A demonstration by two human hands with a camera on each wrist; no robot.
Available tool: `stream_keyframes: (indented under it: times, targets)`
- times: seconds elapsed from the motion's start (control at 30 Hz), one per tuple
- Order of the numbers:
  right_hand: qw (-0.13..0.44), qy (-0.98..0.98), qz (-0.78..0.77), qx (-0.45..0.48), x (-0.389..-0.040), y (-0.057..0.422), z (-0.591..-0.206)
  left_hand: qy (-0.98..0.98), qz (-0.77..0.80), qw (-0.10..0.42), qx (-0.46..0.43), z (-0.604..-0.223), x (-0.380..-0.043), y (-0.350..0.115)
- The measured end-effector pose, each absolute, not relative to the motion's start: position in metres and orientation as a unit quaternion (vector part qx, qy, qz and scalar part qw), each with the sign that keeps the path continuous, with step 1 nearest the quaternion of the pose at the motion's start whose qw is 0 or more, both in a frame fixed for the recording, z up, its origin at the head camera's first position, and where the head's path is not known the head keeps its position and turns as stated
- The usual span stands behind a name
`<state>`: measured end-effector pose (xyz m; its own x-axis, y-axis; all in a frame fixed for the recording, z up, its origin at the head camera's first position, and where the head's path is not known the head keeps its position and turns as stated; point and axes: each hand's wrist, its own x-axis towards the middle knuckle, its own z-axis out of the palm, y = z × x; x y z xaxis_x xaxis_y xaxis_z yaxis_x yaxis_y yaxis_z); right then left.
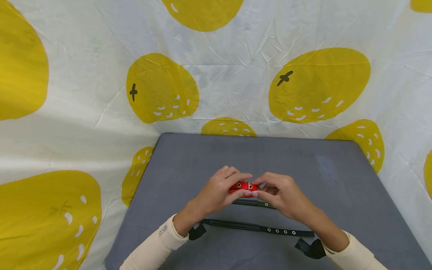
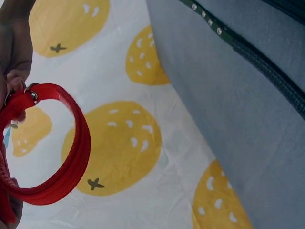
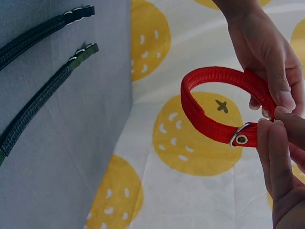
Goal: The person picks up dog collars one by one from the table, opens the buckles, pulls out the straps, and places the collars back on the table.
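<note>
A red collar (image 1: 242, 185) with metal eyelets is held above the table between both hands. My left hand (image 1: 216, 191) grips its left part between thumb and fingers. At its right end, near a metal ring, my right hand (image 1: 285, 193) pinches the band. The right wrist view shows the collar (image 3: 205, 119) bent into a loop, with a silver ring (image 3: 238, 133) around the band beside an eyelet. In the left wrist view the collar (image 2: 78, 148) hangs as a rounded loop. Fingers hide the place where its ends meet.
Below the hands, a black strap (image 1: 233, 225) with several eyelets lies across the grey table (image 1: 236, 157). Farther back is a second dark strap (image 1: 248, 202) with a greenish end, partly hidden by the hands. A white cloth (image 1: 233, 90) with yellow fruit prints hangs behind.
</note>
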<state>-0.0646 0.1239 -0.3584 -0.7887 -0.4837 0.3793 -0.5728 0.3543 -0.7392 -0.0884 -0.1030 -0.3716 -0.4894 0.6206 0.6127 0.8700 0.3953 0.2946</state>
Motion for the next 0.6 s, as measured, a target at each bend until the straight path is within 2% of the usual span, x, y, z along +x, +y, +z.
stream_keyframes:
  times: [0.37,0.6]
  targets:
    - [0.015,-0.804,0.509,0.309,-0.057,0.12,-0.333,-0.806,-0.32,0.205,-0.455,-0.367,-0.086,-0.1]
    - [-0.005,-0.809,0.503,0.305,-0.065,0.131,-0.353,-0.812,-0.323,0.173,-0.454,-0.365,-0.086,-0.101]
